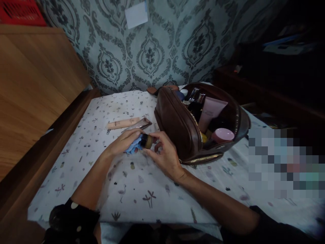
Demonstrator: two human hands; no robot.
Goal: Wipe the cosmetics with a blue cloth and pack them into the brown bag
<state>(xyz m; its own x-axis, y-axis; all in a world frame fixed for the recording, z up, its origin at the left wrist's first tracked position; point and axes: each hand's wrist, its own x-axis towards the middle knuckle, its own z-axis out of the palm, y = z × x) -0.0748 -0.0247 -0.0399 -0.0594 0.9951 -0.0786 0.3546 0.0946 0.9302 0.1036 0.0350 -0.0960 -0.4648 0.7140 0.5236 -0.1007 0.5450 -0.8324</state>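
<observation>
Though right hand (167,157) hides part, jar (146,141) looks black and brownish.

Smooth dark jar (146,141), crumpled blue cloth (133,146), glossy leather-look bag (175,125), shiny metallic zip (205,159), wood-grain panel (38,71).

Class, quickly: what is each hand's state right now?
Left hand: closed, holding a crumpled light-blue cloth against a small round black-and-brown jar.
Right hand: closed, gripping the jar's brown end.

A dark jar (146,141) touches crumpled blue cloth (133,146).
</observation>
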